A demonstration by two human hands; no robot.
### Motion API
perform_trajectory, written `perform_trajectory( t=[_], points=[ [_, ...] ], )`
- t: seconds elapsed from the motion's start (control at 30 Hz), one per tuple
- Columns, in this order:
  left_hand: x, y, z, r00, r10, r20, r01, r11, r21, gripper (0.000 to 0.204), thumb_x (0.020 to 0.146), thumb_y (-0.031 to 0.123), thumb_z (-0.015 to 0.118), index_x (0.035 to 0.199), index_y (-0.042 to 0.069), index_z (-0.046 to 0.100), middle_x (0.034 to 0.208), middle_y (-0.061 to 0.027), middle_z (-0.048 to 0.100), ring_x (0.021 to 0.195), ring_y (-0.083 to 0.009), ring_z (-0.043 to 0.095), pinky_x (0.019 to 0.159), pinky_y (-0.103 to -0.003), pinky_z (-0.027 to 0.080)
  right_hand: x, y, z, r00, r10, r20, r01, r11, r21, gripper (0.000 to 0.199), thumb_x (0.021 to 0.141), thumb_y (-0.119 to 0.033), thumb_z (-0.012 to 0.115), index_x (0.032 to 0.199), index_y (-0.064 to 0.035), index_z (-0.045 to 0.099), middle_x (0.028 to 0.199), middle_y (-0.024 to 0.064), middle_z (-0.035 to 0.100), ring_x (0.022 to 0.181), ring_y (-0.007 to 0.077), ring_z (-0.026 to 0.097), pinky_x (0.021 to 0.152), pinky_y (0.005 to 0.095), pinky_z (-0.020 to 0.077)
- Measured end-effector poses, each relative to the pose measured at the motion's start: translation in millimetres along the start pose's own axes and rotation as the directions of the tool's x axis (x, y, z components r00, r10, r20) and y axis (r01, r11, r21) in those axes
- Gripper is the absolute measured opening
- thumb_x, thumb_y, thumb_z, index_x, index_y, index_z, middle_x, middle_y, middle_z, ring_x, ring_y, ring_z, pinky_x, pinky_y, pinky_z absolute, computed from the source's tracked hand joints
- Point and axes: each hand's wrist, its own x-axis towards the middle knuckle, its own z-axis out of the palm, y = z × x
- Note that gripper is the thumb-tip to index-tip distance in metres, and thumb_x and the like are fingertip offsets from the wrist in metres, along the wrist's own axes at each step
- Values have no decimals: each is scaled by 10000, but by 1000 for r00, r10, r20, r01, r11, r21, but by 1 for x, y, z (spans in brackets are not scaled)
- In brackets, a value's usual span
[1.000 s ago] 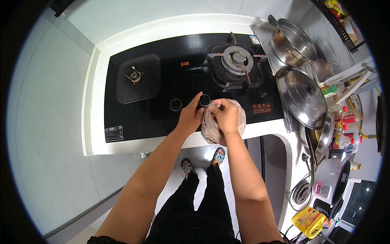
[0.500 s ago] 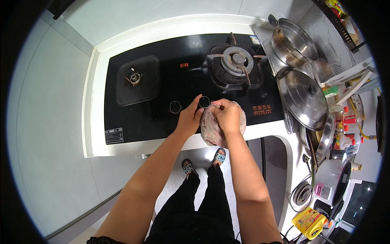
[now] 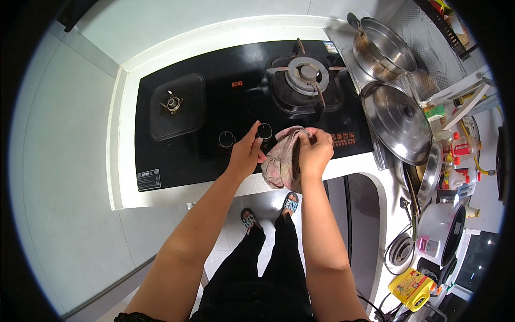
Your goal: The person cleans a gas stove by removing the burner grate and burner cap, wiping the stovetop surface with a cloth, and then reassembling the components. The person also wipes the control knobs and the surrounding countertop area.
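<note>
A dingy pinkish rag [image 3: 280,162] hangs over the front edge of the black glass cooktop [image 3: 177,172], bunched in my right hand [image 3: 315,152]. The fingers of that hand are closed on its upper right part. My left hand [image 3: 246,152] is at the left side of the right control knob [image 3: 264,131], fingers partly stretched and holding nothing. Its fingertips come close to the rag's left edge; whether they touch the knob or rag I cannot tell. Further left is the second knob [image 3: 227,139].
Behind my right hand stands a gas burner [image 3: 308,75] with its pan supports; the left burner [image 3: 173,103] is bare. Along the right are a steel pot [image 3: 383,49], a large lid [image 3: 396,123], a white rice cooker [image 3: 435,231] and a yellow jug [image 3: 412,288].
My right hand has moved right, away from the right knob, drawing the rag's top with it. The left hand stays beside that knob. The whole view has shifted slightly.
</note>
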Motion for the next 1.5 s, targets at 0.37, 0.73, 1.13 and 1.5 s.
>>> perform_trajectory(
  t=[0.37, 0.73, 1.13, 1.5],
  points=[
    [0, 1, -3, 999, -23, 22, 23, 1000, 10, 527, 952, -19, 421, 1454, 135, 380, 934, -126, 647, 748, -143, 608, 749, -276, 494, -12, -10, 34, 877, -199, 438, 182, 980, 80, 394, 608, -32, 829, 918, -19, 586, 863, 148, 634, 806, 343, 618, 724, 380, 505],
    [3, -14, 2, 992, 125, -20, -123, 989, 78, 589, 933, -69, 393, 1461, 191, 387, 845, -42, 577, 641, -82, 504, 628, -247, 489, 3, 0, 30, 746, -308, 590, 246, 951, 185, 482, 679, -83, 824, 1135, -34, 676, 964, 119, 618, 747, 209, 619, 701, 290, 526],
    [1, -3, -2, 1000, 1, 14, -3, 995, 101, 588, 896, -69, 418, 1448, 126, 369, 1276, -195, 571, 1109, -340, 596, 940, -353, 460, 28, -3, 20, 540, 39, 841, -329, 929, 169, 292, 813, -41, 734, 1101, -13, 696, 855, 42, 659, 559, 64, 553, 477, 202, 487],
    [0, -4, -1, 994, 105, -23, -99, 975, 197, 601, 903, -62, 434, 1460, 152, 360, 1224, -137, 607, 830, -199, 605, 812, -280, 462, 22, -8, 24, 718, -229, 657, 209, 972, 111, 310, 641, -66, 819, 934, -40, 720, 873, 146, 660, 767, 302, 648, 711, 368, 518]
  ],
)
